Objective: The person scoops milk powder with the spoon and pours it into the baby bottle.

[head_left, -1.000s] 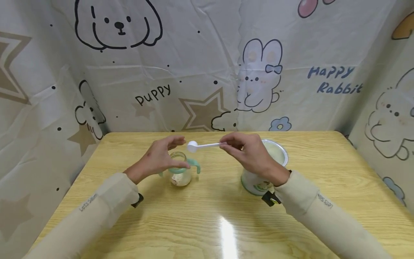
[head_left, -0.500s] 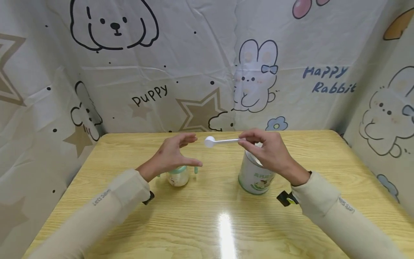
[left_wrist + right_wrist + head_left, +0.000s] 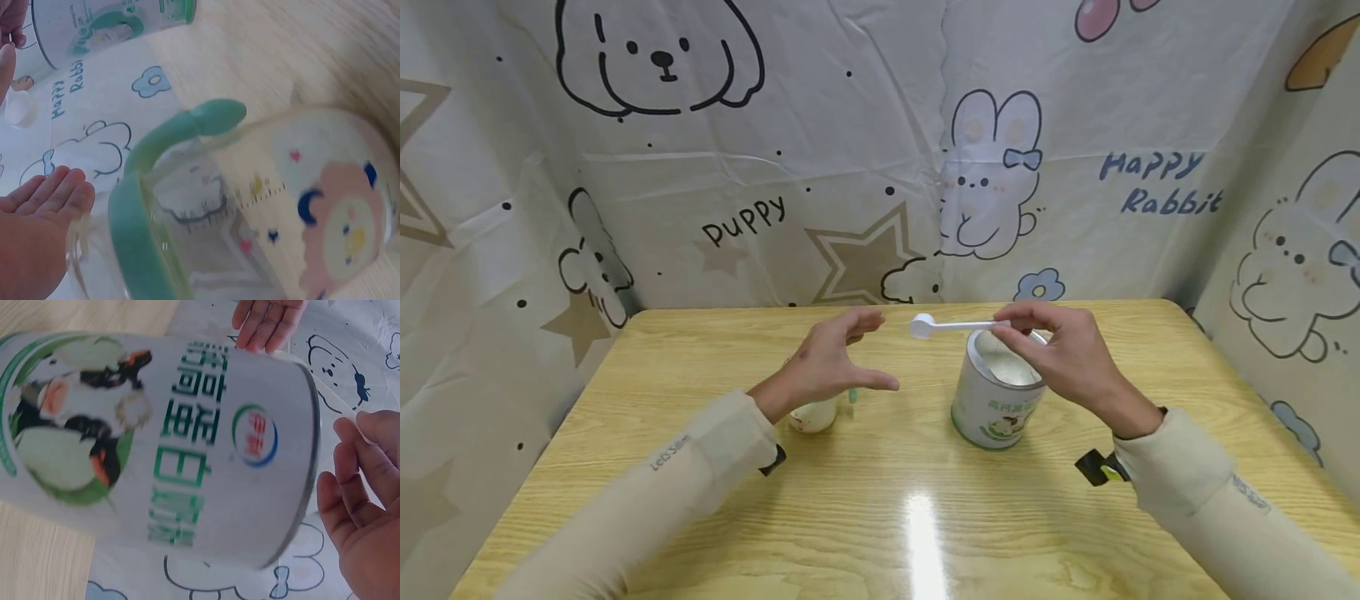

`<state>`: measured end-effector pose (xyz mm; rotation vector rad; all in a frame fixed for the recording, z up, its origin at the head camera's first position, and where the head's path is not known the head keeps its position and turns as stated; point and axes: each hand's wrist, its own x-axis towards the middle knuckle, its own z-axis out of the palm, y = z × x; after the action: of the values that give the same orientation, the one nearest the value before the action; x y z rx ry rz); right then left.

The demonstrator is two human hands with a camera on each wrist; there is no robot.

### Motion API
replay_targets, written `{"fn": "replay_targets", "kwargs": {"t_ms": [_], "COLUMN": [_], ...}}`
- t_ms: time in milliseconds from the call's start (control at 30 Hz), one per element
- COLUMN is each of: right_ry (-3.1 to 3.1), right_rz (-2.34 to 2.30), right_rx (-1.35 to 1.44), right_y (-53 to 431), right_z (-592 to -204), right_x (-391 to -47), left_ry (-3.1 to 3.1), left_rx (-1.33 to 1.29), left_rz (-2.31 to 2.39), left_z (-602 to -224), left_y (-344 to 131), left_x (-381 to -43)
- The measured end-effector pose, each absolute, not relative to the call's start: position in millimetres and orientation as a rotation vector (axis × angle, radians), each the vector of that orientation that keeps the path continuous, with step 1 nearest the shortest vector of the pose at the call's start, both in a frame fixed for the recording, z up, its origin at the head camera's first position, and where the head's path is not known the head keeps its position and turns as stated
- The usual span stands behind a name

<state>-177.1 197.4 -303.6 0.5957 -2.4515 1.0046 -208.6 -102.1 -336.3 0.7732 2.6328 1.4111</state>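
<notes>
Between thumb and fingers my right hand [image 3: 1052,342] pinches the handle end of a white measuring scoop [image 3: 922,326], held level above the near-left rim of an open milk powder can [image 3: 992,408]. Pale powder shows inside the can. My left hand [image 3: 827,358] hovers with thumb and fingers spread apart, holding nothing, its fingertips a short way left of the scoop's bowl. Behind and below it stands a baby bottle [image 3: 813,416], mostly hidden in the head view. In the left wrist view the bottle [image 3: 269,206] is lidless, with a green handled collar [image 3: 140,237] and a sheep print.
Both things stand on a light wood-grain table [image 3: 865,517], the bottle left of the can. A printed cloth [image 3: 850,150] hangs behind the table and along both sides.
My right hand has carried the scoop rightward from near the bottle's mouth to above the can. The left hand has followed to the right, away from the bottle.
</notes>
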Motion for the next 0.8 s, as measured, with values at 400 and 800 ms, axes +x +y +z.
{"fn": "replay_targets", "kwargs": {"t_ms": [400, 800], "right_ry": [-2.371, -2.334], "right_rz": [0.974, 0.893], "right_rx": [0.582, 0.565], "right_y": [224, 248], "right_z": [-303, -305], "right_x": [-167, -162], "left_ry": [2.584, 2.520], "left_rx": [0.816, 0.838], "left_rz": [1.441, 1.456], "left_z": [-341, -345], "left_y": [-76, -48], "left_x": [-209, -206]}}
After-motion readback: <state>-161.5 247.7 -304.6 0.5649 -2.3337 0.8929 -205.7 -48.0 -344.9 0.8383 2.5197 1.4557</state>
